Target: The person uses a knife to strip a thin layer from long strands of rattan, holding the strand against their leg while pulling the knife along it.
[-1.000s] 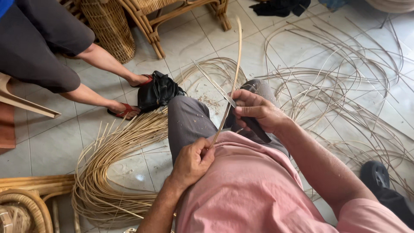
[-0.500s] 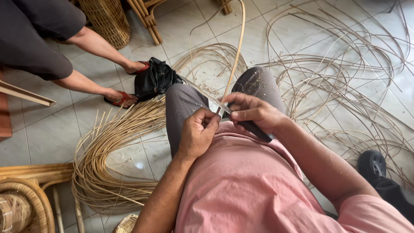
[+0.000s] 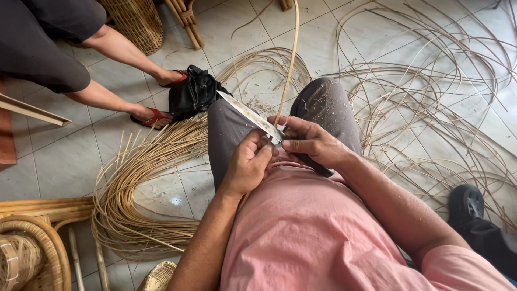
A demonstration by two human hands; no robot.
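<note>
I sit in a pink shirt and grey trousers with both hands together over my lap. My right hand (image 3: 315, 143) grips a knife: its dark handle runs under the palm and its long pale blade (image 3: 245, 112) points up and left over my left knee. A thin rattan strip (image 3: 291, 59) rises from the blade toward the top of the view. My left hand (image 3: 249, 163) pinches the strip right against the blade, thumb beside my right fingers. Fine shavings lie on my trousers.
A thick bundle of rattan strips (image 3: 129, 210) curves across the tiled floor at left. A black bag (image 3: 193, 96) lies beyond my knee, beside another person's feet in red sandals (image 3: 153, 116). Loose strands (image 3: 431, 108) sprawl right; wicker basket (image 3: 134, 21) behind, rattan chair (image 3: 32, 242) bottom left.
My left hand has risen from my lap to meet the right hand at the blade and taken hold of the strip. The knife now points further left.
</note>
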